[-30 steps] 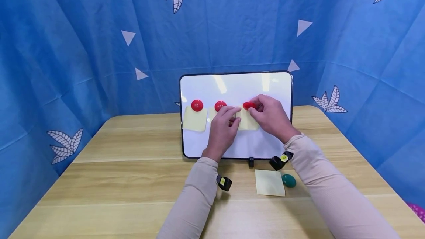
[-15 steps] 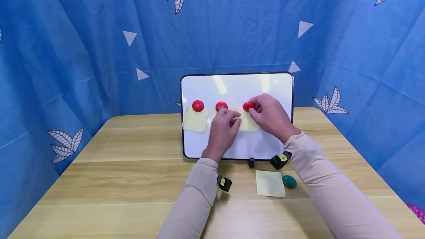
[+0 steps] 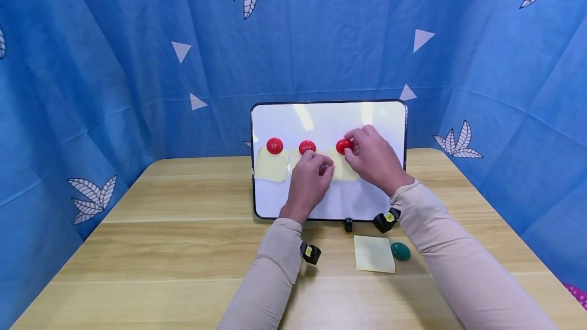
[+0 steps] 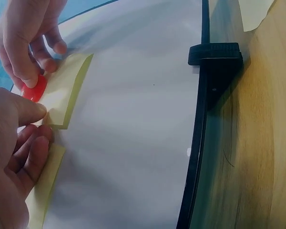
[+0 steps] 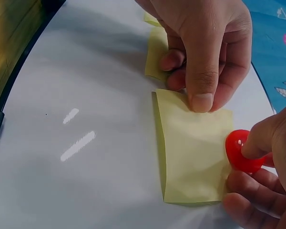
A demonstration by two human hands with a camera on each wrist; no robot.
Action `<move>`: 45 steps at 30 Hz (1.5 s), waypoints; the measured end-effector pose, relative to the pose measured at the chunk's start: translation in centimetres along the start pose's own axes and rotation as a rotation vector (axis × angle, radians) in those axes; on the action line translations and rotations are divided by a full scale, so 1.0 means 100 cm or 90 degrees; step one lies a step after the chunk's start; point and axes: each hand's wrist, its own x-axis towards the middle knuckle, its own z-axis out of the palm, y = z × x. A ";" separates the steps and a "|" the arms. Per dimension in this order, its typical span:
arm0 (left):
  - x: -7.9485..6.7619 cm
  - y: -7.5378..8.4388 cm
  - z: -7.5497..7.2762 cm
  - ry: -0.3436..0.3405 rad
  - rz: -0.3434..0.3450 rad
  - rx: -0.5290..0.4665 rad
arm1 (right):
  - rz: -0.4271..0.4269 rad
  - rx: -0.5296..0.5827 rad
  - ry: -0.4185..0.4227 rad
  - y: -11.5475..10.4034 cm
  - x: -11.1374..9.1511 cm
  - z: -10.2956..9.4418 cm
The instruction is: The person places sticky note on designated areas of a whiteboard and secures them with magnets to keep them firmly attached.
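A whiteboard [image 3: 293, 202] with a black frame stands on the table. My right hand [image 3: 376, 159] grips a round red magnet [image 3: 343, 146] between thumb and fingers, at the upper edge of the rightmost yellow sticky note [image 5: 195, 157] on the board. With thumb and curled fingers my left hand [image 3: 309, 180] pinches that note's left edge. The note's lower edge stands slightly off the board in the right wrist view. To the left, two red magnets [image 3: 274, 146] sit at the tops of two more sticky notes [image 3: 271, 167]; my left hand partly hides the middle note.
A loose sticky note [image 3: 374, 254] lies on the wooden table [image 3: 183, 248] in front of the board, next to a green oval magnet [image 3: 401, 251]. Black feet [image 4: 214, 55] clip onto the board's lower edge. A blue curtain [image 3: 137, 65] surrounds the table.
My right fingers have shifted slightly around the red magnet, which now shows more of its round face. The left hand stays at the note's edge. The head view has drifted slightly.
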 end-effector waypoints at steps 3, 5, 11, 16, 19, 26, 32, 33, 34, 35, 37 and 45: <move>0.000 -0.001 0.000 -0.005 0.004 -0.008 | 0.003 0.003 0.002 0.000 0.000 0.000; 0.000 -0.001 0.000 -0.004 0.006 -0.014 | 0.002 0.001 0.003 0.000 0.000 0.000; -0.001 -0.002 -0.001 0.008 -0.006 -0.051 | 0.002 0.002 0.003 -0.001 0.001 0.001; -0.002 -0.004 0.000 0.022 -0.013 -0.086 | 0.006 0.018 0.013 0.000 -0.003 0.002; -0.002 -0.004 0.001 0.022 -0.014 -0.087 | 0.004 0.025 0.021 0.003 -0.005 0.003; -0.002 -0.001 -0.001 0.018 -0.018 -0.082 | 0.002 0.040 0.038 0.005 -0.011 -0.001; -0.003 0.003 -0.002 0.013 0.009 -0.078 | 0.003 0.036 0.044 0.009 -0.018 -0.005; -0.003 0.004 -0.002 0.010 0.016 -0.076 | 0.004 0.035 0.046 0.011 -0.019 -0.005; -0.003 0.004 -0.002 0.005 0.022 -0.074 | 0.004 0.034 0.046 0.012 -0.020 -0.006; -0.004 0.005 -0.002 -0.001 0.028 -0.069 | 0.005 0.035 0.046 0.013 -0.021 -0.006; -0.005 0.005 -0.003 -0.010 0.032 -0.059 | 0.008 0.038 0.041 0.015 -0.024 -0.006; -0.016 0.002 -0.006 -0.053 0.033 -0.006 | 0.000 0.027 0.016 0.017 -0.038 -0.004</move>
